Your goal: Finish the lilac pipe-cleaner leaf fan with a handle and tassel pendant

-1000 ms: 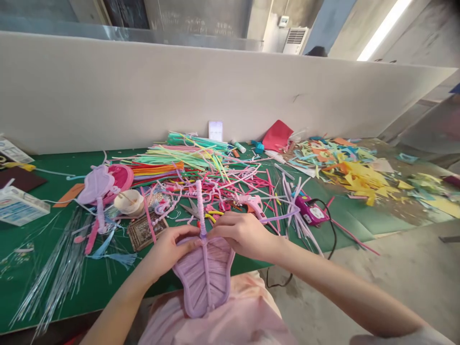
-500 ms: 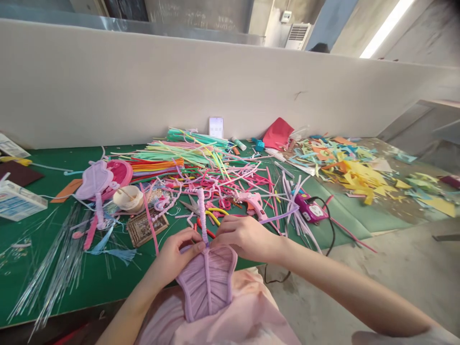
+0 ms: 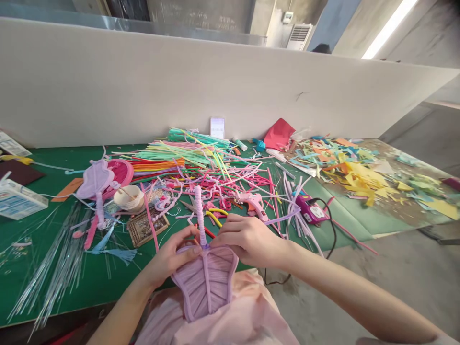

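A lilac pipe-cleaner fan [image 3: 219, 282] with a ribbed, leaf-like face rests against my lap, its coiled handle [image 3: 200, 211] pointing away from me. My left hand [image 3: 181, 251] is closed on the fan's left side by the base of the handle, thumb on the front. On the other side my right hand [image 3: 244, 239] has its fingers pinched together at the fan's upper edge, close to the handle base. Whether a small strand is between those fingertips is hidden. Just beyond lie yellow-and-red handled pliers [image 3: 215, 216] and a pink glue gun [image 3: 251, 202].
Bundled pipe cleaners [image 3: 179, 151] cover the middle of the green table [image 3: 53, 278]. Left are another lilac fan [image 3: 95, 179], a cup [image 3: 128, 198] and clear rods [image 3: 61, 258]. Right are a purple corded device [image 3: 312, 210] and paper scraps [image 3: 362, 177]. A white partition [image 3: 179, 86] stands behind, with a phone [image 3: 217, 127] against it.
The fan's handle has tilted slightly to the left, and my left thumb has slid a little left and down. My right hand keeps nearly the same place.
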`<state>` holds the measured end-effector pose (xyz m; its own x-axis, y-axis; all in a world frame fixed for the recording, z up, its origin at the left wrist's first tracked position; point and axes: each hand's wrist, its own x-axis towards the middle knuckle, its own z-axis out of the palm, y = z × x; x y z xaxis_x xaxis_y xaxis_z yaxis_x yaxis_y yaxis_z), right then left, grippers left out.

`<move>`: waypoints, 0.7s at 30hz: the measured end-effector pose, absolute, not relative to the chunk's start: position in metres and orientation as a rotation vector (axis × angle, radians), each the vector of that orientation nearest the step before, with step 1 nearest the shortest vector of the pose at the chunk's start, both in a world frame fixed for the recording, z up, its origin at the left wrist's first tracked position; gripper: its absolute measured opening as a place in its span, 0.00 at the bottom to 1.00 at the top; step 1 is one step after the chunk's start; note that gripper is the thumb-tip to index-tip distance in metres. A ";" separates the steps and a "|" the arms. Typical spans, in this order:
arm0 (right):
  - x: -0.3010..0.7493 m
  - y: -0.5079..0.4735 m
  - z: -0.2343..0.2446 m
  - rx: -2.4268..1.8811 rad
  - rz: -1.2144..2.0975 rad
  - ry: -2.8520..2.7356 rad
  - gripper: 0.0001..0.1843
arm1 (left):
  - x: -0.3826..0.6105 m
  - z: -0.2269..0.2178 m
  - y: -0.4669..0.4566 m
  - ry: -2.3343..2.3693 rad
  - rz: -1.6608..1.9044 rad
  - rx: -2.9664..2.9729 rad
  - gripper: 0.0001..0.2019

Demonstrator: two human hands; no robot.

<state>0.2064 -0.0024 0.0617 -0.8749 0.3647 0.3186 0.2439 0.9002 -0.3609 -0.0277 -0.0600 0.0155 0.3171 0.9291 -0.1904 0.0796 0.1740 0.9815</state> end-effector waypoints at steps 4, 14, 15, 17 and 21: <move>0.205 -0.007 0.065 -0.507 0.428 -2.676 0.11 | -0.024 0.022 -0.060 1.055 0.800 1.252 0.12; 0.197 -0.015 0.062 -0.657 0.372 -2.572 0.11 | -0.022 0.043 -0.060 1.079 0.764 1.386 0.09; 0.196 -0.017 0.062 -0.661 0.338 -2.585 0.11 | -0.022 0.044 -0.060 1.088 0.767 1.391 0.09; 0.194 -0.019 0.061 -0.668 0.288 -2.629 0.11 | -0.022 0.046 -0.058 1.120 0.791 1.397 0.09; 0.190 -0.021 0.056 -0.694 0.239 -2.701 0.10 | -0.023 0.048 -0.054 1.217 0.810 1.402 0.08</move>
<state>0.1899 -0.0212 0.0559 -0.8224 0.4936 0.2829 0.4362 0.8663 -0.2436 -0.0234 -0.0536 0.0477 0.2503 0.9578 -0.1416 0.2394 0.0805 0.9676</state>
